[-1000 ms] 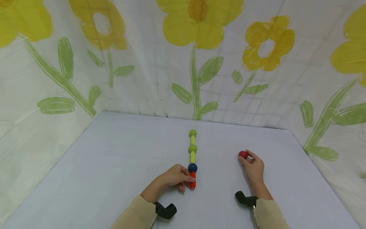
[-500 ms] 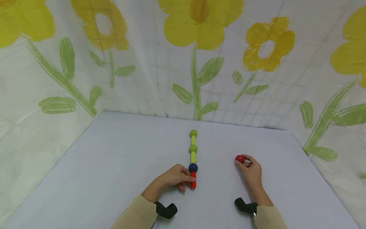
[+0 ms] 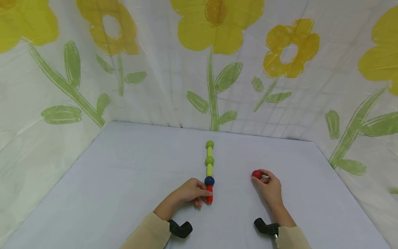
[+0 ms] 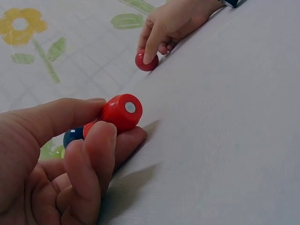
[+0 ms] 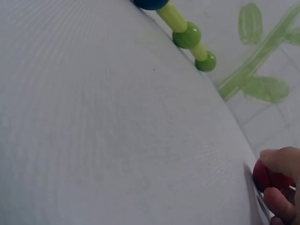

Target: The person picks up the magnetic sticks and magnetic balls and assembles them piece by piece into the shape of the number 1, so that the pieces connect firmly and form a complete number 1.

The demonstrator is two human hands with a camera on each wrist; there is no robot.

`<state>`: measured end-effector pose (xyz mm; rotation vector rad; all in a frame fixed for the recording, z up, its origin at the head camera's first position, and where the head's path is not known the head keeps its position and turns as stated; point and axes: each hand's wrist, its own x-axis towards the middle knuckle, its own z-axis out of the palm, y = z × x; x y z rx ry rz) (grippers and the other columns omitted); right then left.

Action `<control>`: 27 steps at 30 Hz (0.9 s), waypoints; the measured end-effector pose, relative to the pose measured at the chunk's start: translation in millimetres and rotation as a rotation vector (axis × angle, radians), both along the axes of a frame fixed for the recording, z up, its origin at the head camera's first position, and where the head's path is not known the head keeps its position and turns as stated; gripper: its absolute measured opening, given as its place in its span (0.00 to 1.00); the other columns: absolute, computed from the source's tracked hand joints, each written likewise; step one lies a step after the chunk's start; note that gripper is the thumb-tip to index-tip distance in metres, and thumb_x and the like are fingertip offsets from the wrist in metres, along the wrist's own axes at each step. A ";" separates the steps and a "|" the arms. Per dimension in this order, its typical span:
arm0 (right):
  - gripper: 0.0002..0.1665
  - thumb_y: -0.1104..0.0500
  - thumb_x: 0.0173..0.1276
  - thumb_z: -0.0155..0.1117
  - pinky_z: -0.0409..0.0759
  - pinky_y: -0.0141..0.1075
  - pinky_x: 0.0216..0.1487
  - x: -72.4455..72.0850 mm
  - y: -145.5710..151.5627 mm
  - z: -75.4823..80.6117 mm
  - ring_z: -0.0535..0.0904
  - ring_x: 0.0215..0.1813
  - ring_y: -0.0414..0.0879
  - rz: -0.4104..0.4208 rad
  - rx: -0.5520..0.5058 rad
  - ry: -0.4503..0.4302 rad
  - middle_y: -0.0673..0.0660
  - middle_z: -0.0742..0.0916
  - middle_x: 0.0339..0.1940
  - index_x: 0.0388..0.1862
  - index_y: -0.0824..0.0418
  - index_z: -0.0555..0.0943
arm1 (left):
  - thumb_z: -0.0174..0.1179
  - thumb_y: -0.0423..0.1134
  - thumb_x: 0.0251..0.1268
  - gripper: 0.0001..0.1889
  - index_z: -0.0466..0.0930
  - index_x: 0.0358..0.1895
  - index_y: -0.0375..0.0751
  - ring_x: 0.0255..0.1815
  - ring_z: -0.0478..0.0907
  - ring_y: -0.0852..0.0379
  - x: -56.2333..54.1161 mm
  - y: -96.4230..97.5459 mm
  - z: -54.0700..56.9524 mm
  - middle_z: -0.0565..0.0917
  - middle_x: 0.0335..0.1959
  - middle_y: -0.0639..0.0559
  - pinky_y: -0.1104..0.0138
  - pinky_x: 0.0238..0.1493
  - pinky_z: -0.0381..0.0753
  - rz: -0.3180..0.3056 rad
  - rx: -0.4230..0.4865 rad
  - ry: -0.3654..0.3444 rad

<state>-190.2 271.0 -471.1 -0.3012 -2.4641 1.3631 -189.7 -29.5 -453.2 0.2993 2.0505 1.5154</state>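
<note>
A straight chain of balls and rods runs away from me on the table. From far to near it has a green ball (image 3: 209, 144), a yellow-green rod (image 3: 209, 151), a second green ball (image 3: 209, 160), another such rod, a blue ball (image 3: 209, 181) and a red rod (image 3: 209, 198). My left hand (image 3: 191, 191) pinches the red rod; its near end shows a round silvery disc in the left wrist view. To the right, apart from the chain, my right hand (image 3: 271, 186) holds a red ball (image 3: 256, 174) between thumb and fingers.
The chain lies on a white-covered table (image 3: 140, 155). Behind it hangs a white curtain (image 3: 155, 86) printed with yellow flowers. A black wrist device (image 3: 181, 229) is on the left forearm and another black device (image 3: 266, 226) on the right.
My right hand has moved left and nearer to me with the red ball, towards the chain. The left hand has stayed on the red rod.
</note>
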 end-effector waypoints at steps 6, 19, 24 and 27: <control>0.23 0.61 0.61 0.72 0.68 0.29 0.27 1.7 -2.1 2.1 0.70 0.28 0.40 0.036 0.010 -0.042 0.54 0.79 0.24 0.53 0.68 0.79 | 0.65 0.36 0.64 0.09 0.80 0.32 0.33 0.11 0.73 0.64 -0.1 1.0 -1.3 0.80 0.17 0.52 0.76 0.17 0.72 0.037 0.006 0.001; 0.23 0.63 0.57 0.75 0.71 0.30 0.31 19.3 -26.3 -0.8 0.72 0.28 0.40 0.163 -0.009 -0.026 0.54 0.79 0.23 0.51 0.67 0.80 | 0.65 0.36 0.63 0.09 0.79 0.35 0.32 0.11 0.72 0.65 0.3 2.9 -3.2 0.80 0.17 0.52 0.76 0.16 0.72 0.096 0.027 0.001; 0.23 0.65 0.55 0.76 0.70 0.30 0.30 25.3 -35.2 -2.3 0.72 0.27 0.39 0.188 -0.031 -0.015 0.53 0.78 0.22 0.50 0.66 0.81 | 0.65 0.36 0.64 0.09 0.79 0.35 0.32 0.11 0.72 0.65 0.0 2.9 -3.4 0.79 0.17 0.53 0.76 0.16 0.72 0.089 0.025 0.011; 0.24 0.64 0.55 0.77 0.69 0.30 0.30 29.8 -41.3 -1.7 0.72 0.27 0.39 0.221 -0.045 -0.019 0.53 0.78 0.22 0.50 0.66 0.81 | 0.65 0.36 0.64 0.09 0.79 0.35 0.33 0.10 0.72 0.65 0.4 2.9 -3.0 0.79 0.17 0.53 0.76 0.16 0.72 0.088 0.023 0.012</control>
